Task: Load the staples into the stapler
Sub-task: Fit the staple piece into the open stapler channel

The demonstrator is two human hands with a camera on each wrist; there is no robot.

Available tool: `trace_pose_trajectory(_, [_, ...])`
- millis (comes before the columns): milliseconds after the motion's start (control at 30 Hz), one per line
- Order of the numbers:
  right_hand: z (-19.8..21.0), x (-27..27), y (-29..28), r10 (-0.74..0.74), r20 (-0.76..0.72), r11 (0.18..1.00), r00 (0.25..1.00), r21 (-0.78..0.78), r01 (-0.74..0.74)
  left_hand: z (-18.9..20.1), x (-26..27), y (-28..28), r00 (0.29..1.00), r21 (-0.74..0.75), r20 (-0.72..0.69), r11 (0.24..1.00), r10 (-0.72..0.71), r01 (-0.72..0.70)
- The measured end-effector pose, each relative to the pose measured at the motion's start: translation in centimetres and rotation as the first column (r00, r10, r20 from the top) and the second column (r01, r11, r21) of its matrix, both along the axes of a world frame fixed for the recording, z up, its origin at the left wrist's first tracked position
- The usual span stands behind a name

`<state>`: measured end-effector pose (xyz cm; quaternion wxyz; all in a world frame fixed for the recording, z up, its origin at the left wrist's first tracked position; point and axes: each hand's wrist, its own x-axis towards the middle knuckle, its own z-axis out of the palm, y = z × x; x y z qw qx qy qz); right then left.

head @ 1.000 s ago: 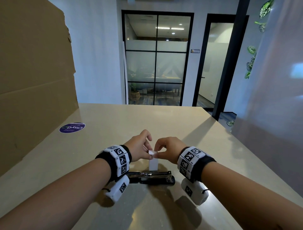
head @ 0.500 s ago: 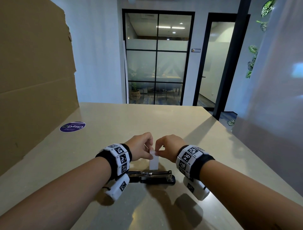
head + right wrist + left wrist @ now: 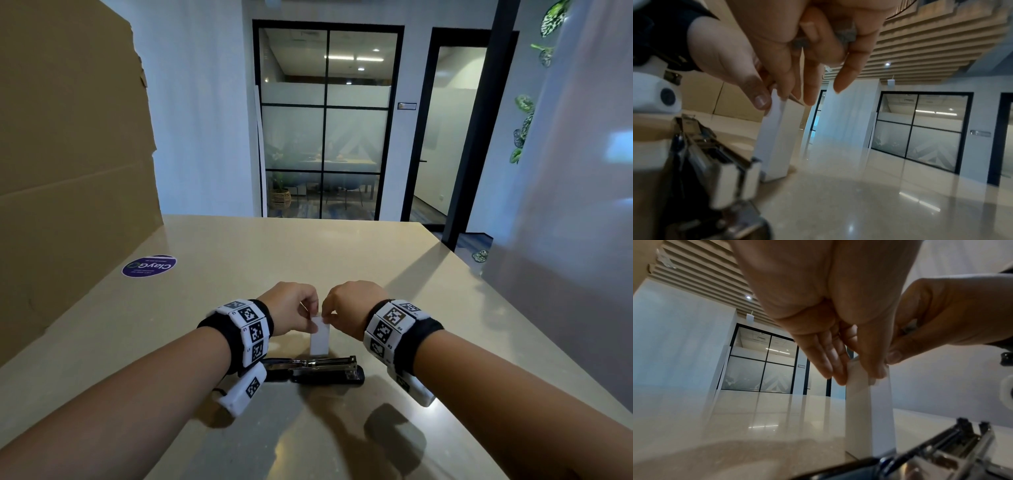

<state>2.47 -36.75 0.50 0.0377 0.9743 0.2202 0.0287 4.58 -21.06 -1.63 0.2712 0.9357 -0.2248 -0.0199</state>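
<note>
A small white staple box stands upright on the table just behind the stapler, which lies opened flat with its metal channel up. My left hand pinches the box's top from the left, thumb in front and fingers behind. From the right, my right hand pinches the same top edge with thumb and forefinger. A grey strip of staples is tucked under that hand's curled outer fingers. The box rests on the table beside the stapler's open end.
A tall cardboard sheet stands along the table's left side, with a round purple sticker on the tabletop near it. A pale panel borders the table's right side. Beige tabletop stretches beyond the hands.
Both hands have come down and closer together onto the box top. The small white flap held above the box earlier now lies at the box's top edge.
</note>
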Motion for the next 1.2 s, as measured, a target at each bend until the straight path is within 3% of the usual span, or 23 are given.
trace_pose_trajectory(133, [-0.3,-0.1,-0.2,0.052,0.024,0.995,0.998,0.083,-0.054,-0.1,0.0,0.0,1.000,-0.009,0.011,1.000,-0.002,0.002])
trace_pose_trajectory(300, [-0.7,-0.4,-0.1,0.111,0.032,0.993,0.993,-0.031,-0.110,0.0,0.1,-0.1,1.000,0.003,0.008,1.000,0.006,-0.006])
trace_pose_trajectory(400, [-0.7,-0.4,-0.4,0.108,0.038,0.994,0.993,0.006,-0.108,0.0,0.1,0.0,1.000,0.027,0.008,1.000,-0.005,0.005])
trace_pose_trajectory(500, [-1.2,0.0,-0.8,-0.007,-0.065,0.997,0.998,0.080,0.012,0.1,0.0,0.2,1.000,0.028,-0.006,1.000,0.000,0.000])
trace_pose_trajectory(600, [-1.7,0.5,-1.1,-0.091,-0.170,0.994,0.981,0.040,0.099,0.0,0.0,0.5,0.999,-0.026,-0.044,0.999,0.022,-0.023])
trace_pose_trajectory(800, [-1.8,1.1,-0.2,-0.048,-0.243,0.990,0.969,0.120,0.080,-0.5,-0.1,1.3,0.998,-0.058,-0.055,0.997,0.038,-0.041])
trace_pose_trajectory(1067, [-2.9,1.7,1.0,-0.055,-0.249,0.992,0.967,0.100,0.082,-1.4,-0.4,2.8,0.993,0.077,-0.112,0.996,0.044,-0.035])
trace_pose_trajectory(1200, [-3.3,2.4,1.4,-0.084,-0.287,0.996,0.954,0.016,0.093,-1.3,-1.2,4.3,0.960,0.296,-0.268,0.955,0.087,-0.004])
